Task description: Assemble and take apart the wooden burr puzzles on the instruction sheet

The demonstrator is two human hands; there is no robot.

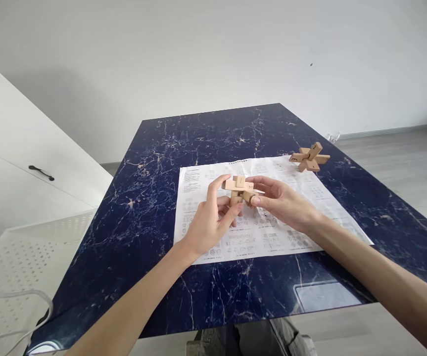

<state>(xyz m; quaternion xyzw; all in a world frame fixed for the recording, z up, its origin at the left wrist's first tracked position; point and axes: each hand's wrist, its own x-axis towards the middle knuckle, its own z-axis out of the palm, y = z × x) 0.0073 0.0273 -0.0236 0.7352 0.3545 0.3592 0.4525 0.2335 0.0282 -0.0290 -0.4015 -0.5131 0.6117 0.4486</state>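
A wooden interlocking puzzle (239,185) of several crossed light-brown blocks is held between both hands, above a printed sheet. My left hand (213,217) grips it from the left, with the index finger along its upper left end and the thumb at its lower front. From the right, my right hand (278,200) pinches a block on the puzzle's right side between thumb and fingers. A digit marks one block, too small to read surely. The puzzle's underside is hidden by the left fingers.
A white paper sheet (213,249) with printed diagrams lies on the dark blue marbled table (202,133). At its upper right corner stands another wooden puzzle (309,157) with numbered blocks. A white cabinet (23,133) is at the left, near a perforated white surface (27,267) with cables.
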